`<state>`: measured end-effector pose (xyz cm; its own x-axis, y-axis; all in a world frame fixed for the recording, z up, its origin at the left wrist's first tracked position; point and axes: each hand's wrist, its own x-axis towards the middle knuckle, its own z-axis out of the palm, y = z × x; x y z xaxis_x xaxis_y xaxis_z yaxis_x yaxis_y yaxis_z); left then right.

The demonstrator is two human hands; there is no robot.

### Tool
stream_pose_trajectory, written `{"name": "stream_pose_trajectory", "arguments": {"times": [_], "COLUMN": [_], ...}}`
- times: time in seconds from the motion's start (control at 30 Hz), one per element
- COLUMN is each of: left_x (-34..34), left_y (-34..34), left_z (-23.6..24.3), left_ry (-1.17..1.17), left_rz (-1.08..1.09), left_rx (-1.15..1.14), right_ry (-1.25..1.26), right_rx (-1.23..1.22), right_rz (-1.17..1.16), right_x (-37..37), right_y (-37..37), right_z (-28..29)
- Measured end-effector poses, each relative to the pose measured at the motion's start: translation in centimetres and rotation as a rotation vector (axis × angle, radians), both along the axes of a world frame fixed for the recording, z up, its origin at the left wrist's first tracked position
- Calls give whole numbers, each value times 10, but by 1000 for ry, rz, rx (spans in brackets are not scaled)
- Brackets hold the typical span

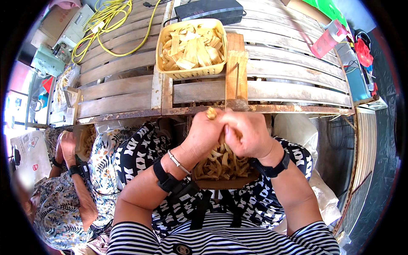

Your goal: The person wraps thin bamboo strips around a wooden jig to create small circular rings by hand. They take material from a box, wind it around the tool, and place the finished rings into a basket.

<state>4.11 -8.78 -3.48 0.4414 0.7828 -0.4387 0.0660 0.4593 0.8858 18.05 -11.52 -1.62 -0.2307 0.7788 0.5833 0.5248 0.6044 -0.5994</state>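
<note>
My left hand point(204, 131) and my right hand point(246, 134) are closed together around some pale yellow dried strips point(211, 113), just below the slatted table's edge; a short end shows above my left fingers, and the rest is mostly hidden. Beneath them, a box of loose dried strips point(226, 169) sits between my legs. Above my hands, a wooden block point(236, 80) lies on the table, beside a pale yellow basket point(161, 64) full of flat dried pieces point(191, 46).
A black electrical box point(208, 12), yellow cable point(123, 51) and pink bottle point(323, 42) lie on the slatted table point(293, 91). A co-worker point(59, 204) sits at my left, both hands point(67, 148) near another container of strips. A pale sack point(297, 125) is at right below the table.
</note>
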Motion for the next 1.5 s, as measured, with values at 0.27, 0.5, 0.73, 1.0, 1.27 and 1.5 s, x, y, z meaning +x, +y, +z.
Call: {"name": "stream_pose_trajectory", "arguments": {"times": [0.27, 0.5, 0.73, 1.0, 1.27, 1.5], "left_x": [-21, -19, -15, -18, -30, -32], "left_y": [2, 14, 16, 17, 28, 30], "left_z": [57, 26, 11, 8, 31, 31], "left_ry": [-337, 300, 262, 236, -313, -238], "left_rz": [-724, -362, -5, -278, 30, -125], "left_rx": [30, 1393, 1259, 997, 650, 135], "right_ry": [312, 1105, 1112, -98, 845, 1018], "right_rx": [-493, -1525, -873, -391, -1187, -1242], "right_rz": [-198, 207, -65, -162, 33, 46], "right_x": [26, 20, 7, 8, 25, 21], "right_y": [-7, -11, -9, -11, -13, -11], "right_z": [18, 2, -3, -3, 3, 3]}}
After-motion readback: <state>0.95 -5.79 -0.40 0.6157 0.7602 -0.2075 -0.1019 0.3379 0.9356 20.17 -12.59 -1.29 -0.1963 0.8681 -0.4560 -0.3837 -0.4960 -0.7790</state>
